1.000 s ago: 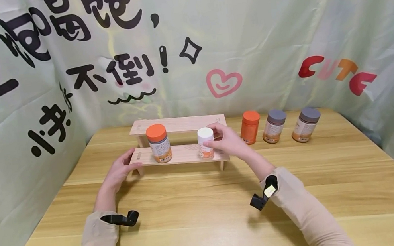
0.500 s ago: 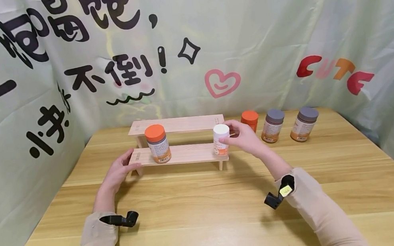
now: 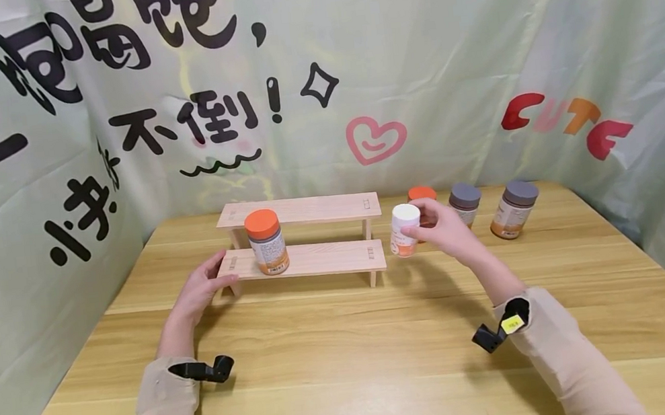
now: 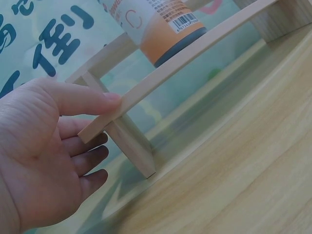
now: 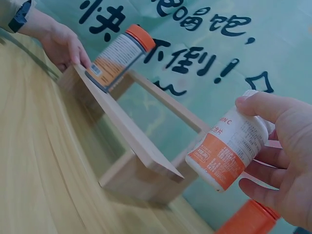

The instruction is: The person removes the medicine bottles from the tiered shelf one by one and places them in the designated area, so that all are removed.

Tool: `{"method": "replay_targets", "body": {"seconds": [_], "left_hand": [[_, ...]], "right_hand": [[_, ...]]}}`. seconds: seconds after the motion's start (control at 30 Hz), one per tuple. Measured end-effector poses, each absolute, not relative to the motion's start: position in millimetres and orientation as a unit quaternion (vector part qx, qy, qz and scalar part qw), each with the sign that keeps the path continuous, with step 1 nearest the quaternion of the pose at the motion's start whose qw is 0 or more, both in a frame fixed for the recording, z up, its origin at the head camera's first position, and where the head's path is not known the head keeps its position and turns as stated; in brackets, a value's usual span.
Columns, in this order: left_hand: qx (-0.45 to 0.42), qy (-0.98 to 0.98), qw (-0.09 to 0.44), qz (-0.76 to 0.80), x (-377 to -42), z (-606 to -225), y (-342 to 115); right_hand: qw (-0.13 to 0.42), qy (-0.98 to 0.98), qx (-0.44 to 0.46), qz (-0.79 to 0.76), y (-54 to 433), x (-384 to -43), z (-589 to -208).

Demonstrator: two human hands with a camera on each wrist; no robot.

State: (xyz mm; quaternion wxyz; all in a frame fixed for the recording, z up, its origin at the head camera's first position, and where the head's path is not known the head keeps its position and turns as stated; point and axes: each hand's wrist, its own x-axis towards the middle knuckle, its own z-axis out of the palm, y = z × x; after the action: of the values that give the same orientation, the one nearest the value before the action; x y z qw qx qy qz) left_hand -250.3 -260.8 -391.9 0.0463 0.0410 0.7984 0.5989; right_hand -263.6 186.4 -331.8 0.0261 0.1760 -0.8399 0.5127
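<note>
Just beyond the right end of a low, two-tier pale wooden stand [image 3: 326,258], a small white cylindrical bottle [image 3: 401,237] with a white cap and an orange lower label is being held roughly upright, clear of the stand. The right hand [image 3: 444,228] is pinching it from the side, the thumb pressing near the cap and the fingers [image 5: 263,194] curling behind. At the opposite end, the left hand [image 3: 199,288] is gripping the stand's lower tier, its thumb lying along the board's edge while the other fingers are bending beneath and behind it. A wide jar with an orange lid and a white-and-orange label [image 3: 267,245] is standing upright on that lower tier, nearer the left hand. Behind the right hand, an all-orange jar [image 3: 421,193] and a grey-lidded jar [image 3: 465,197] are showing only partly; a second grey-lidded jar [image 3: 513,211] is standing farther right on the light wooden desk [image 3: 324,357]. A pale green fabric backdrop [image 3: 444,54] with black lettering and a pink heart is hanging behind everything.
</note>
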Motion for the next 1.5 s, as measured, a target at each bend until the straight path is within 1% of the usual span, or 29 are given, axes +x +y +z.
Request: {"method": "replay_targets", "body": {"seconds": [0.27, 0.57, 0.7, 0.93, 1.17, 1.5], "left_hand": [[0.04, 0.8, 0.045, 0.597, -250.7, -392.2, -261.0], [0.046, 0.797, 0.046, 0.601, -251.0, -393.2, -261.7], [0.044, 0.797, 0.045, 0.601, -250.5, -392.3, -261.5], [0.047, 0.791, 0.046, 0.608, -250.5, -391.4, -261.1], [0.047, 0.794, 0.045, 0.604, -249.1, -390.6, -260.7], [0.049, 0.795, 0.04, 0.603, -249.1, -391.1, -260.7]], "right_hand": [[0.042, -0.845, 0.157, 0.51, 208.6, -258.0, -332.3], [0.037, -0.866, 0.149, 0.475, 223.8, -255.1, -346.6], [0.041, -0.868, 0.151, 0.471, 226.3, -254.1, -354.2], [0.031, -0.871, 0.147, 0.468, 230.6, -254.3, -365.5], [0.021, -0.872, 0.157, 0.463, 232.9, -253.0, -369.9], [0.022, -0.878, 0.152, 0.453, 233.6, -250.8, -372.7]]}}
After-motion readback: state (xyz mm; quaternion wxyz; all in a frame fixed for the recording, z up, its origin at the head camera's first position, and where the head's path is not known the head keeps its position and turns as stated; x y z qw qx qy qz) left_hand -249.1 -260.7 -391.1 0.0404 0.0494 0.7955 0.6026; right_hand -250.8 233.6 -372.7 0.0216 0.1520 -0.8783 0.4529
